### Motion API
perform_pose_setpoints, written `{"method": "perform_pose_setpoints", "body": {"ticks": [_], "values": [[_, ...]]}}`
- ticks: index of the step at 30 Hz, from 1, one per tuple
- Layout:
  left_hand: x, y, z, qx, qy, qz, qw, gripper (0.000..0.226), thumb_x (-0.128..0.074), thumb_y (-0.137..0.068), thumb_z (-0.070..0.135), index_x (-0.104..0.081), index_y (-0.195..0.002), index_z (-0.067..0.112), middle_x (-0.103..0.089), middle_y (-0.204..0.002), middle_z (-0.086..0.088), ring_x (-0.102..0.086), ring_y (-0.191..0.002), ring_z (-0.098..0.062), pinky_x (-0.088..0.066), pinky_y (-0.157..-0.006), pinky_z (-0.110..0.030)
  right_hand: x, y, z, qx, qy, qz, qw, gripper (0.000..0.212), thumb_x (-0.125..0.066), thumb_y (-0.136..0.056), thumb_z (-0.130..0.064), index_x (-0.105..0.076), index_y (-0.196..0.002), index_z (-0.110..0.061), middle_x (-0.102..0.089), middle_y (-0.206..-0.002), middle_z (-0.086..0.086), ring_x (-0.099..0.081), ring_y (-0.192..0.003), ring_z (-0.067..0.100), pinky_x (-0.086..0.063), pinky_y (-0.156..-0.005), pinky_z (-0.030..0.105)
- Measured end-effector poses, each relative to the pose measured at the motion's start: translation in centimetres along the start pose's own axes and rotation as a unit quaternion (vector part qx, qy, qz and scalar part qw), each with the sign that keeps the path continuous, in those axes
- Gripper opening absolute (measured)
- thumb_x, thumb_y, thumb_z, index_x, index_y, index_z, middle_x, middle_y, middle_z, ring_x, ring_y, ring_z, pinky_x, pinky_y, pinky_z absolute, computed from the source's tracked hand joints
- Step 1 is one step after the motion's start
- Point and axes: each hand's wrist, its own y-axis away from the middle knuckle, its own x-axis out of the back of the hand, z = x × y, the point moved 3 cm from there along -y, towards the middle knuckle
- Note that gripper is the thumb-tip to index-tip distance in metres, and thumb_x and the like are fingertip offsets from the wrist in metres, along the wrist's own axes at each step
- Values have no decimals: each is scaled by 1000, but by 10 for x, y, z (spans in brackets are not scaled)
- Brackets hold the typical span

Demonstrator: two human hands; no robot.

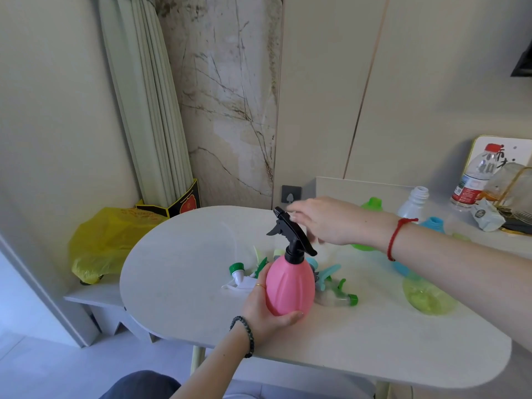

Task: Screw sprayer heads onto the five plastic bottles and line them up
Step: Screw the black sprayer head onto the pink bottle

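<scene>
Left hand (269, 308) wraps the pink bottle (289, 286) upright on the table (178, 269) — black sprayer head (290, 234) on, right hand (322, 220) fingers loosely spread just behind it.

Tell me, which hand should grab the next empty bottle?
The right hand, probably. It is open and free, near the green bottle and white bottle. The left hand is busy holding the pink bottle.
</scene>
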Motion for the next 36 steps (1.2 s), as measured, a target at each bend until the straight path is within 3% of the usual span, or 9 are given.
{"method": "perform_pose_setpoints", "body": {"ticks": [2, 4, 8, 13, 17, 23, 29, 33, 36], "values": [[0, 0, 0, -3, -6, 5, 1000, 92, -78, -50, 48, -11, -110, 69, -38, -116, 31, -44, -103, 13, -41, -71, 1, 7, 4, 6, 28, 65, 10, 997, 56, -45, -90, -6, -31, -135, -35, -43, -141, 1, -49, -115, 23, -47, -82, 37], [0, 1, 0, -4, -5, 4, 1000, 92, -78, -50, 46, -12, -111, 68, -37, -115, 32, -44, -101, 16, -40, -70, 3, 11, 7, 5, 93, 140, 6, 986, 54, -55, -87, -12, -39, -132, -36, -30, -150, -5, -34, -132, 19, -43, -92, 39], [0, 0, 0, -4, -5, 0, 1000, 92, -77, -49, 49, -12, -112, 66, -37, -116, 32, -42, -101, 22, -39, -71, 3, 7, 4, 1, 96, 128, 34, 986, 32, -51, -87, -45, -64, -101, -20, -66, -93, 5, -59, -92, 24, -41, -60, 31], [-1, 0, -1, -1, -10, -3, 1000, 92, -78, -52, 46, -11, -111, 67, -35, -115, 33, -42, -101, 17, -37, -71, 5, 8, 1, 6, 16, 2, 20, 1000, 54, -49, -83, -56, -46, -128, -27, -63, -99, 3, -50, -86, 20, -32, -57, 27], [-1, 0, -2, -4, -19, -2, 1000, 91, -78, -53, 43, -11, -110, 67, -35, -113, 34, -39, -97, 27, -36, -69, 6, 11, 6, 1, 47, 25, 25, 998, 19, -59, -83, -37, -67, -94, -23, -50, -62, -11, -48, -63, 13, -33, -49, 26], [0, 1, -1, -2, -20, 3, 1000, 92, -78, -51, 46, -9, -109, 67, -33, -112, 35, -43, -99, 14, -38, -73, -1, 8, 8, -6, 31, 35, 73, 996, 21, -59, -84, -31, -69, -81, -13, -47, -53, -2, -44, -53, 14, -26, -44, 26], [-3, 4, 3, -18, 12, -3, 1000, 96, -78, -43, 51, -14, -114, 60, -35, -120, 28, -44, -110, 2, -41, -88, -16, -7, 20, 5, 12, -63, 98, 993, 16, -55, -87, -31, -67, -90, -21, -60, -76, 2, -48, -75, 20, -37, -58, 33], [-1, 13, 4, -42, 14, -5, 999, 100, -75, -41, 64, -25, -125, 40, -40, -128, 16, -43, -117, -7, -37, -95, -16, -17, 31, 27, 21, -78, 112, 990, 28, -54, -89, -29, -60, -117, -28, -57, -124, 2, -45, -116, 21, -32, -100, 34], [6, 20, 6, -63, 2, 50, 997, 75, -63, -57, 62, -31, -122, 43, -43, -127, 18, -44, -115, 0, -37, -93, -12, -30, 58, 35, -13, -251, 304, 919, 36, -55, -88, -28, -49, -123, -33, -45, -132, -5, -38, -122, 4, -27, -102, 17]]}}
